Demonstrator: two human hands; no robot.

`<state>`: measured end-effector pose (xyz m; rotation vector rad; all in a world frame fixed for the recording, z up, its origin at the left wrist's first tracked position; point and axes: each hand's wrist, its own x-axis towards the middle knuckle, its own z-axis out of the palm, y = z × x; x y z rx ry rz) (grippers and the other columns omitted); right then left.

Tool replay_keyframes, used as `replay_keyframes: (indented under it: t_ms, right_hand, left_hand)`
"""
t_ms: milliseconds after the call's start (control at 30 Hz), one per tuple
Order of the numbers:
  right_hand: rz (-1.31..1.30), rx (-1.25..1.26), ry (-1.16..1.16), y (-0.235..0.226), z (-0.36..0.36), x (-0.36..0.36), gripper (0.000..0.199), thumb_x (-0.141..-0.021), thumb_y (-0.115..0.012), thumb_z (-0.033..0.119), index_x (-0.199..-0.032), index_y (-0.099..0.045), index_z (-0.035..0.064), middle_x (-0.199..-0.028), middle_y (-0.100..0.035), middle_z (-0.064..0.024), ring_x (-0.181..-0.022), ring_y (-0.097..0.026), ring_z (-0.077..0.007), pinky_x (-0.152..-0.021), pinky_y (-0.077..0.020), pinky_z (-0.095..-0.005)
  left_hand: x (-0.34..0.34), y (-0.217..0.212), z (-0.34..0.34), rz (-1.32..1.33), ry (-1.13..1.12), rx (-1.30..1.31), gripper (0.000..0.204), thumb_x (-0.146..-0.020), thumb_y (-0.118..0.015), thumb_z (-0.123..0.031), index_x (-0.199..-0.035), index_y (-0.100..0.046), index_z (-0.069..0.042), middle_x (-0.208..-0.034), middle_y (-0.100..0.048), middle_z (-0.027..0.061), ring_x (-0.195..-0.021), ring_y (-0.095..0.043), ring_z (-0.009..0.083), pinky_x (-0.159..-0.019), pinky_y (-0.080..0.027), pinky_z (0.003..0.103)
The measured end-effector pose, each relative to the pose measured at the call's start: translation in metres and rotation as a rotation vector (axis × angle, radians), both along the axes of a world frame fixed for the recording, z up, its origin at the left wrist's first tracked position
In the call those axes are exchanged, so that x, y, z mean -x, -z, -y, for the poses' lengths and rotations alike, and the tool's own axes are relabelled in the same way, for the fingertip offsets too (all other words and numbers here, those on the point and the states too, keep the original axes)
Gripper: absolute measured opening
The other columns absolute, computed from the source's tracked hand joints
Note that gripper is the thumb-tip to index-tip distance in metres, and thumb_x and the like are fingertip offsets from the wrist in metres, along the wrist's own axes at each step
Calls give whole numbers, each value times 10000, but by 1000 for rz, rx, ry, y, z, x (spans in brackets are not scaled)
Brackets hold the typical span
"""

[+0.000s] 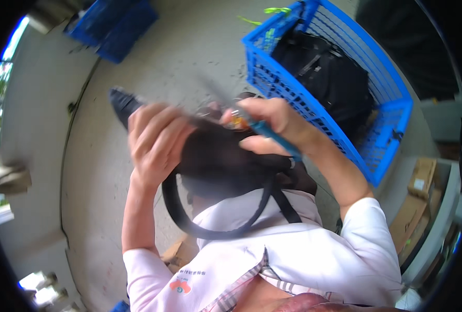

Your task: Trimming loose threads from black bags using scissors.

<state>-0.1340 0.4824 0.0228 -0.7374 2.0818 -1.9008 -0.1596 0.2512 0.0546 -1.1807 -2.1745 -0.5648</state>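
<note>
My left hand (155,143) grips the black bag (225,161); my right hand (272,125) holds a blue-handled tool (275,138) beside the blue crate (381,130)

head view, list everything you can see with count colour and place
bag: 1, black, centre, against the chest, strap looping below
tool: 1, blue handle, in right hand over the bag
crate: 1, blue, upper right, black bag inside
second crate: 1, blue, top left on floor
boxes: several, brown cardboard, right edge
floor: grey concrete
shirt: 1, pale pink, bottom
left hand: 1, on the bag's left side
right hand: 1, gripping the tool
</note>
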Motion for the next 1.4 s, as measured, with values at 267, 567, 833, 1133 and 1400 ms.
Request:
replay_keyframes:
  t_ms: [267, 567, 833, 1133, 1400]
  right_hand:
    - [-77, 138, -5, 5, 9, -8, 351, -679, -618, 25, -1019, -541, -17, -736, -605, -132, -651, -568, -141, -637, -437, -252]
    - [-135, 148, -183, -16, 12, -12, 337, -650, -600, -28, -979, -534, -4, -666, -557, -123, -587, -537, -189, -591, -405, -295]
    - [-46, -186, 110, -7, -31, -21, 447, -681, -721, 121, -1056, -519, -17, -660, -500, -22, -577, -452, -77, -530, -388, -218]
    - [-293, -652, 131, -23, -61, -18, 883, -494, -738, 589, -1088, -484, -13, -849, -517, -116, -750, -548, -223, -670, -478, -322]
    - [-429, -905, 32, -28, -52, -5, 777, -561, -691, 589, -993, -512, -31, -800, -559, -152, -735, -577, -272, -678, -482, -372]
  left_hand:
    - [-23, 22, 27, 353, -376, -232, 108, -719, -649, 43, -803, -592, 7, -723, -589, 89, -584, -498, 150, -600, -433, 245]
    - [53, 17, 107, 1237, -60, -586, 735, -713, -688, -371, -1259, -378, 11, -1081, -531, 103, -986, -514, 199, -862, -389, 308]
    - [53, 40, 113, 1088, 121, -1076, 174, -756, -640, -39, -922, -592, -17, -830, -619, 43, -715, -585, 128, -687, -488, 261]
    - [46, 48, 118, 1018, 164, -1177, 126, -797, -604, -66, -922, -602, -46, -865, -640, 70, -764, -615, 165, -721, -505, 295]
    - [39, 42, 105, 985, 141, -1251, 116, -770, -623, -21, -883, -616, -40, -820, -641, 56, -709, -609, 142, -680, -511, 275]
